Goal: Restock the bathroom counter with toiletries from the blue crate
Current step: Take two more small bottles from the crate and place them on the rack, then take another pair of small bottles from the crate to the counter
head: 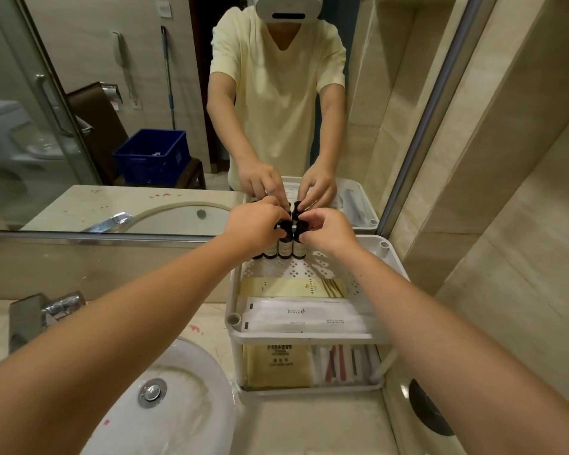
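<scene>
Several small dark bottles with pale labels stand in a row at the back of the white rack's top shelf, against the mirror. My left hand pinches the cap of one bottle on the left of the row. My right hand pinches the cap of the bottle on the right. In front of the bottles on the same shelf lie a yellow packet and white wrapped packets. The blue crate shows only as a reflection in the mirror, on a dark stool behind me.
The lower shelf holds a yellow packet and several thin wrapped items. A white basin and chrome tap sit left of the rack on the marble counter. The tiled wall closes the right side.
</scene>
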The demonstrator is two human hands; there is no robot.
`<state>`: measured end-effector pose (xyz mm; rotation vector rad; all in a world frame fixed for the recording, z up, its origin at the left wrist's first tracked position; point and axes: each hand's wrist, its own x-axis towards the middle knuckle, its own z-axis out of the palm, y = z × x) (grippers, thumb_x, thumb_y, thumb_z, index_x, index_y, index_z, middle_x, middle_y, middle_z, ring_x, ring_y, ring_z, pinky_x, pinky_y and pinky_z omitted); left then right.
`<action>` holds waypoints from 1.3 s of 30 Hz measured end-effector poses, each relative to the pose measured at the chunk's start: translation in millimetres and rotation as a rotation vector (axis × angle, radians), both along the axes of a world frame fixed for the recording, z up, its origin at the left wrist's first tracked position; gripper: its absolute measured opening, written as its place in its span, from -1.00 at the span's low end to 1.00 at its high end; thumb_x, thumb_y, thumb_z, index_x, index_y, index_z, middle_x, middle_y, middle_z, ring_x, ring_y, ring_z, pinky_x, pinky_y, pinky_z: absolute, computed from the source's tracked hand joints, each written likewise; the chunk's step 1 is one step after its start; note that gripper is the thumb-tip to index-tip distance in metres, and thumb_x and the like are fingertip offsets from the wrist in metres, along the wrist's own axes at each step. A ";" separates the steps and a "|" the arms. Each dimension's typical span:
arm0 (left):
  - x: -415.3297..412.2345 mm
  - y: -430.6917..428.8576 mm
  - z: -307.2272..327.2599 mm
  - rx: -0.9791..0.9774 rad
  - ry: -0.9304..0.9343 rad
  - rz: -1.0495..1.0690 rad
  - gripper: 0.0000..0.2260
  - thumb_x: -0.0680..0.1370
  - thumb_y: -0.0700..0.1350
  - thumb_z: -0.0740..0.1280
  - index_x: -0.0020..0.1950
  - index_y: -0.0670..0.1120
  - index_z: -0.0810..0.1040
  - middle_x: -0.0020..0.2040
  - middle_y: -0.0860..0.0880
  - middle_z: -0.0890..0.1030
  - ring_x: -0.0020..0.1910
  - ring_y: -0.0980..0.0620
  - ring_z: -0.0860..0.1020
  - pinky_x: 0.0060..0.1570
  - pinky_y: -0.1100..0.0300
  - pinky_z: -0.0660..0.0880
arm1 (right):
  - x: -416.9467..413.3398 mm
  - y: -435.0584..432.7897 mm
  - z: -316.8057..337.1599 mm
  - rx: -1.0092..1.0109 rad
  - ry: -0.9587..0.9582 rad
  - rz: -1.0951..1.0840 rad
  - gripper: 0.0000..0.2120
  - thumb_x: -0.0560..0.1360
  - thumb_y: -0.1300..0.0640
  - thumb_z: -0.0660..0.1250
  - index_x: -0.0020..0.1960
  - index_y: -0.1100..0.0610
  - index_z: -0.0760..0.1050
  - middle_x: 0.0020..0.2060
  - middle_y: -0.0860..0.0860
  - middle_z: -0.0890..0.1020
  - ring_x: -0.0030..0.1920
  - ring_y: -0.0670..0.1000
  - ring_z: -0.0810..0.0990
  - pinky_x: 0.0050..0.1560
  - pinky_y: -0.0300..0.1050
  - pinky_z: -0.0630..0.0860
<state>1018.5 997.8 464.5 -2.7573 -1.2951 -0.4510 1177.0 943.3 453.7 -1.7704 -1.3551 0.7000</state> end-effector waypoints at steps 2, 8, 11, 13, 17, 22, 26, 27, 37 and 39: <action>0.7 -1.3 -0.6 0.023 -0.002 0.011 -0.66 0.55 0.03 0.35 0.33 0.13 0.52 0.19 0.08 0.53 0.04 -0.01 0.57 -0.14 0.12 0.54 | 0.6 -1.0 -2.0 0.010 0.007 0.001 -0.52 0.38 0.38 0.48 0.27 0.16 0.55 0.12 0.03 0.65 0.08 -0.03 0.62 0.17 -0.11 0.55; -4.0 -13.0 -3.2 0.065 -0.070 0.010 -0.61 0.55 -0.01 0.35 0.39 0.08 0.47 0.21 0.04 0.49 -0.01 -0.04 0.59 -0.25 0.11 0.53 | -4.6 -17.3 1.4 0.148 -0.196 -0.030 -0.59 0.42 0.20 0.41 0.25 -0.03 0.54 0.14 -0.10 0.58 0.11 -0.09 0.56 0.07 -0.04 0.58; -11.4 -22.6 -1.7 0.093 -0.101 0.021 -0.58 0.54 -0.03 0.37 0.40 0.04 0.44 0.23 0.03 0.50 0.04 -0.02 0.57 -0.19 0.06 0.56 | -9.9 -26.8 6.1 0.237 -0.431 -0.026 -0.60 0.43 0.17 0.36 0.25 -0.06 0.53 0.21 -0.12 0.54 0.18 -0.06 0.51 0.03 -0.02 0.55; -18.0 -30.8 -0.6 0.103 -0.123 0.032 -0.57 0.53 -0.05 0.38 0.40 0.03 0.44 0.22 0.03 0.51 0.07 -0.01 0.56 -0.15 0.05 0.56 | -13.1 -33.0 9.0 0.245 -0.582 0.016 -0.59 0.43 0.18 0.33 0.27 -0.04 0.52 0.23 -0.10 0.53 0.22 -0.03 0.47 0.06 -0.05 0.51; -35.5 -48.9 1.1 0.116 -0.153 0.065 -0.57 0.53 -0.06 0.37 0.40 0.03 0.44 0.18 0.04 0.54 0.07 0.02 0.54 -0.12 0.08 0.55 | -23.6 -45.4 13.7 0.245 -0.777 0.092 -0.55 0.44 0.19 0.32 0.31 -0.01 0.50 0.22 -0.07 0.52 0.25 0.02 0.43 0.21 -0.05 0.38; -67.6 -72.0 -1.7 0.108 -0.155 0.122 -0.59 0.55 0.00 0.34 0.39 0.03 0.43 0.19 0.04 0.55 0.10 0.06 0.53 -0.06 0.10 0.55 | -49.0 -58.2 19.7 0.222 -0.835 0.136 -0.54 0.45 0.14 0.32 0.35 -0.02 0.46 0.23 -0.07 0.49 0.28 0.02 0.39 0.29 -0.04 0.30; -99.4 -91.8 -4.1 0.062 -0.154 0.200 -0.58 0.55 0.04 0.34 0.40 0.02 0.42 0.22 0.02 0.54 0.15 0.04 0.51 0.02 0.08 0.54 | -77.4 -71.2 21.0 0.206 -0.846 0.190 -0.54 0.45 0.07 0.33 0.35 -0.03 0.45 0.24 -0.06 0.48 0.29 0.02 0.40 0.31 -0.03 0.29; -108.0 -98.0 -4.9 0.041 -0.155 0.218 -0.57 0.55 0.04 0.34 0.40 0.02 0.41 0.23 0.01 0.53 0.16 0.03 0.50 0.05 0.07 0.54 | -85.9 -75.7 20.8 0.207 -0.847 0.203 -0.54 0.46 0.06 0.34 0.35 -0.03 0.45 0.24 -0.06 0.48 0.28 0.02 0.40 0.31 -0.02 0.30; -217.6 -186.6 -4.3 -0.069 -0.097 0.398 -0.49 0.55 0.14 0.32 0.45 0.02 0.33 0.30 0.00 0.47 0.23 0.01 0.48 0.08 0.09 0.48 | -202.0 -143.2 23.9 0.137 -0.934 0.391 -0.45 0.48 -0.01 0.31 0.45 -0.01 0.34 0.33 -0.02 0.41 0.38 0.04 0.32 0.40 -0.01 0.20; -241.9 -209.3 -4.8 -0.080 -0.079 0.440 -0.49 0.55 0.14 0.31 0.45 0.01 0.33 0.31 -0.01 0.47 0.25 -0.02 0.47 0.11 0.06 0.46 | -227.6 -158.6 21.2 0.103 -0.927 0.437 -0.43 0.47 -0.02 0.31 0.47 -0.01 0.31 0.34 -0.01 0.41 0.39 0.05 0.32 0.39 0.01 0.21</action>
